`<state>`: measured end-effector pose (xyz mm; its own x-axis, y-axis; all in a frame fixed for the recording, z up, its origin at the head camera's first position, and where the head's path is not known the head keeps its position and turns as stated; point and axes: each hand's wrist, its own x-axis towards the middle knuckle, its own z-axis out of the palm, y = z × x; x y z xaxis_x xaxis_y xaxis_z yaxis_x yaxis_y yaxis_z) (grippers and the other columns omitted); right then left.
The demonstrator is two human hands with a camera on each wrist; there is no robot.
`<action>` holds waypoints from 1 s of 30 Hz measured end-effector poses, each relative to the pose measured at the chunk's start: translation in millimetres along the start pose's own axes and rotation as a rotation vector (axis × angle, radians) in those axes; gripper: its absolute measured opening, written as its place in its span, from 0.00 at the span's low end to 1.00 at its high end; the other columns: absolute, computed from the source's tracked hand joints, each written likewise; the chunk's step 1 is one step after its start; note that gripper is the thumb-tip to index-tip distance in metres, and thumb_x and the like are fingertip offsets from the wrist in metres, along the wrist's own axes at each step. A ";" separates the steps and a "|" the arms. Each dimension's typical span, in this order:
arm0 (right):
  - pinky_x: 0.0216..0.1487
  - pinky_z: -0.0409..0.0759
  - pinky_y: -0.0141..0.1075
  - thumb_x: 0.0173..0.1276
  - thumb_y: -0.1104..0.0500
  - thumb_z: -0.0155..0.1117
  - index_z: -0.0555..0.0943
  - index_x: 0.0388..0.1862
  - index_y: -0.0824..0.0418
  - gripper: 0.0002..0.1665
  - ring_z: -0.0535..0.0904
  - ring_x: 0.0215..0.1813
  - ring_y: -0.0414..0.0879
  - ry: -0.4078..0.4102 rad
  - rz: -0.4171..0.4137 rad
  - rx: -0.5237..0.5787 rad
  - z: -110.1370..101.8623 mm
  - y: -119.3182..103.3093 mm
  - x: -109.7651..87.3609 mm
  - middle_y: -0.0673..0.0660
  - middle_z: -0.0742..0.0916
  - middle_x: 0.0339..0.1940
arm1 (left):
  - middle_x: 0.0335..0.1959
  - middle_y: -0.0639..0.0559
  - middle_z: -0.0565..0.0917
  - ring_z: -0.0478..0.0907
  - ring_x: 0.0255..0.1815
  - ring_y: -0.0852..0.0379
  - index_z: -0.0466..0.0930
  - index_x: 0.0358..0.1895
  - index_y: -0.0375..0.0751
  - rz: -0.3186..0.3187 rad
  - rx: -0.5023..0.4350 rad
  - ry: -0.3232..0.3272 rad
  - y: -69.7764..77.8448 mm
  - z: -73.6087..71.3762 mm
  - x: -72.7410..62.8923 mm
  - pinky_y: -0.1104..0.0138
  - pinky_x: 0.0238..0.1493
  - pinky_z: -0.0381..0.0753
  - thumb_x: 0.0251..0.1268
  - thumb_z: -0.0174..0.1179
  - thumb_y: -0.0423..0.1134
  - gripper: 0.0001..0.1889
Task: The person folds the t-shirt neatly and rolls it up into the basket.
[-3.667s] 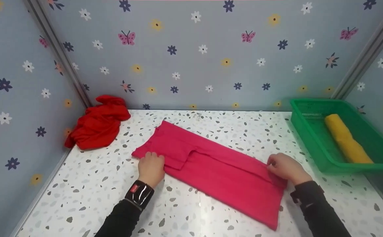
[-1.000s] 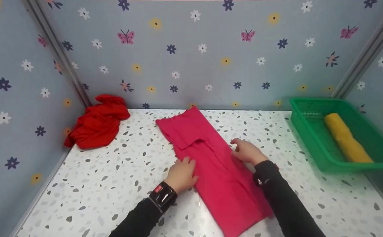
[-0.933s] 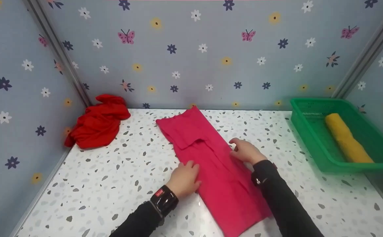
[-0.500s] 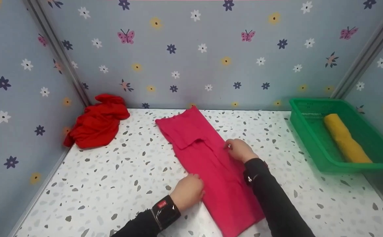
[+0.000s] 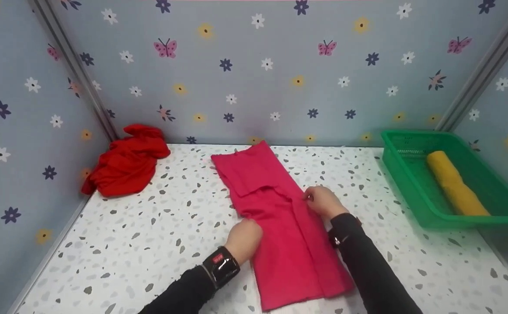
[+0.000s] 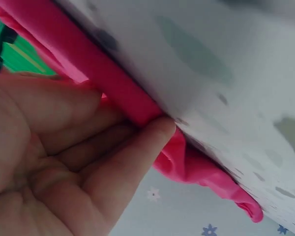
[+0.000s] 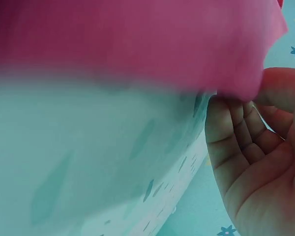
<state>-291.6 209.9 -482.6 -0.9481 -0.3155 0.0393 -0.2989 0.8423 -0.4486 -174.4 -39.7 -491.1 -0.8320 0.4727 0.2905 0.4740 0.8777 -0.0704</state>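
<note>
A pink T-shirt [image 5: 280, 235], folded into a long strip with a sleeve flap near its far end, lies on the speckled table. My left hand [image 5: 245, 239] pinches its left long edge around the middle. In the left wrist view, thumb and fingers [image 6: 137, 162] close on that edge right at the tabletop. My right hand [image 5: 325, 201] grips the opposite edge, a little farther from me. The right wrist view shows the T-shirt's edge [image 7: 236, 73] between thumb and fingers, raised above the table there. Creases run across the cloth between both hands.
A crumpled red cloth [image 5: 127, 163] lies in the back left corner against the wall. At the right stands a green plastic basket [image 5: 404, 183] with a rolled yellow cloth [image 5: 456, 185] inside. Flower-patterned walls [image 5: 245, 78] enclose the table [image 5: 184, 209] at the back and sides.
The T-shirt has turned from slanting across the table to pointing mostly away from me. Both hands moved to its middle and took hold of its long edges; its near end has just swung left.
</note>
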 end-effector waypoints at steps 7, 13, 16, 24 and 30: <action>0.35 0.77 0.42 0.59 0.68 0.61 0.83 0.35 0.66 0.06 0.75 0.28 0.47 -0.021 -0.007 -0.004 -0.1 -1.0 -12.9 0.54 0.82 0.26 | 0.23 0.45 0.80 0.79 0.27 0.48 0.81 0.20 0.36 -0.040 0.001 -0.015 -17.9 13.2 18.4 0.58 0.28 0.82 0.53 0.63 0.28 0.06; 0.33 0.75 0.40 0.58 0.69 0.62 0.81 0.29 0.64 0.02 0.74 0.26 0.44 -0.058 -0.036 0.030 2.9 -1.4 -26.0 0.51 0.80 0.22 | 0.41 0.34 0.83 0.80 0.42 0.40 0.79 0.52 0.22 -0.089 -0.101 -0.142 -25.4 15.6 33.1 0.53 0.41 0.82 0.59 0.67 0.48 0.29; 0.32 0.75 0.39 0.58 0.69 0.63 0.81 0.27 0.62 0.04 0.74 0.25 0.43 -0.089 -0.044 0.052 3.7 -4.4 -32.8 0.50 0.80 0.22 | 0.45 0.32 0.83 0.79 0.47 0.38 0.77 0.56 0.25 -0.092 -0.112 -0.184 -26.3 14.8 35.6 0.52 0.45 0.81 0.60 0.66 0.52 0.33; 0.33 0.75 0.38 0.58 0.71 0.62 0.82 0.30 0.61 0.07 0.74 0.27 0.42 -0.231 -0.087 0.059 -2.4 -13.5 -47.5 0.49 0.79 0.22 | 0.48 0.29 0.81 0.77 0.51 0.34 0.79 0.58 0.36 -0.057 -0.107 -0.193 -23.9 16.3 32.0 0.49 0.43 0.82 0.62 0.64 0.54 0.29; 0.32 0.71 0.36 0.52 0.75 0.63 0.82 0.27 0.61 0.10 0.67 0.26 0.41 -0.270 -0.292 -0.034 -6.3 -16.4 -53.1 0.47 0.74 0.20 | 0.54 0.25 0.78 0.75 0.56 0.32 0.78 0.60 0.36 -0.085 -0.116 -0.194 -21.3 19.3 31.2 0.48 0.43 0.82 0.64 0.62 0.54 0.29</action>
<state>-237.1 215.6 -471.7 -0.7616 -0.6434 -0.0769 -0.5593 0.7127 -0.4233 -216.0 -42.2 -499.0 -0.9048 0.4137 0.1011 0.4206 0.9053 0.0599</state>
